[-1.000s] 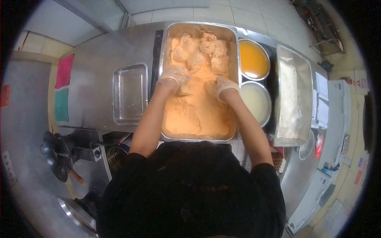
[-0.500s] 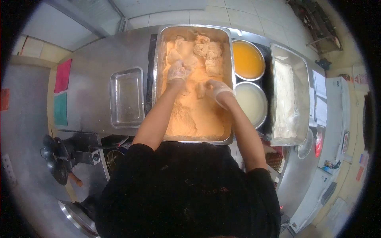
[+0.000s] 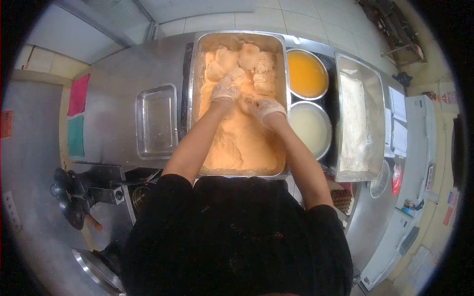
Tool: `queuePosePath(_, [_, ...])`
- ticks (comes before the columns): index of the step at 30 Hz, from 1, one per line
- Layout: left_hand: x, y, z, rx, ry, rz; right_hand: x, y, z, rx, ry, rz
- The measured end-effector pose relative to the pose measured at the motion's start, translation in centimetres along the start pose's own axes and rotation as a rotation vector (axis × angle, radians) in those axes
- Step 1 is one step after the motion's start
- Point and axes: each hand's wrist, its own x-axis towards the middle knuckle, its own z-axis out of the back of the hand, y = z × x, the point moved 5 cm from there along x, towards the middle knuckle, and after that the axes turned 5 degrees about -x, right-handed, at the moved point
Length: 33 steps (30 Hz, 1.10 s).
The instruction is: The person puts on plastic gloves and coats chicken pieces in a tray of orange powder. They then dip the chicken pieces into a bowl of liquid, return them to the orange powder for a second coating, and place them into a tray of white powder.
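Gloved in clear plastic, the right hand [image 3: 266,107] curls its fingers against a lumpy, orange-dusted piece [image 3: 245,102]; whether it truly grips this piece is hard to tell. Just beside it, the left hand [image 3: 225,90], gloved alike, reaches down among the dusted pieces, its grasp unclear. That lumpy piece lies near the middle of a deep rectangular stainless-steel pan [image 3: 191,93], on a bed of fine pale-orange powder [image 3: 247,153]. More thickly coated, rounded pieces [image 3: 264,71] crowd the pan's far end. Right of the pan stand a round steel bowl of orange-yellow liquid [image 3: 306,74] and, nearer the person, another of pale, cloudy liquid [image 3: 311,129]. Beyond them is a long steel container [image 3: 377,133] of white powder [image 3: 353,128]. Left of the pan, a shallow rectangular metal tray [image 3: 157,123] rests on the grey steel counter [image 3: 113,108].
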Motion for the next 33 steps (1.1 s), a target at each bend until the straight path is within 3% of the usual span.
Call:
queuePosePath(4, [-0.1,0.0,1.0,-0.134,-0.004,0.0,-0.5,0.5,0.3,-0.011,-0.094,-0.05])
queuePosePath(7, [-0.3,-0.4,2.5,-0.266,0.089,0.158,-1.2,0.5,0.3,-0.038,-0.111,-0.053])
queuePosePath(9, [-0.7,0.6,3.4,-0.583,0.144,0.152,0.4,-0.6,-0.8,-0.05,-0.129,-0.02])
queuePosePath(10, [-0.7,1.0,3.8,-0.584,0.144,0.156,0.9,-0.7,-0.8,-0.061,-0.149,0.013])
queuePosePath(13, [-1.3,-0.8,4.9,-0.305,0.249,0.074,2.4,-0.1,-0.1,-0.211,-0.066,0.139])
queuePosePath(14, [-1.9,-1.9,5.3,-0.066,0.215,0.122,2.6,0.3,0.3,-0.213,-0.068,0.143])
queuePosePath(15, [-2.3,-2.7,5.9,0.174,0.18,0.167,2.8,-0.1,0.6,-0.079,-0.045,0.018])
queuePosePath(16, [-1.9,-2.5,5.9,0.173,0.175,0.165,2.8,-0.5,0.8,0.056,-0.023,-0.108])
queuePosePath(18, [-1.1,-2.6,5.5,0.275,0.289,0.083,2.5,-0.1,1.3,0.01,-0.086,-0.085])
queuePosePath(20, [-1.2,-2.5,5.7,0.316,0.267,0.031,2.3,0.2,2.2,-0.04,-0.144,-0.064])
queuePosePath(22, [-1.8,-2.6,5.6,0.354,0.257,-0.018,1.2,1.5,2.2,-0.171,0.102,0.113])
queuePosePath(25, [-1.6,-3.4,5.2,0.431,0.297,-0.193,1.3,2.5,1.5,-0.343,0.134,0.163])
queuePosePath(30, [-1.5,-2.6,4.6,0.456,0.507,-0.223,-1.3,3.7,2.1,-0.41,0.098,0.119])
queuePosePath(33, [-2.1,-3.1,5.4,0.482,0.493,-0.259,-1.9,3.4,2.0,-0.341,-0.007,0.127])
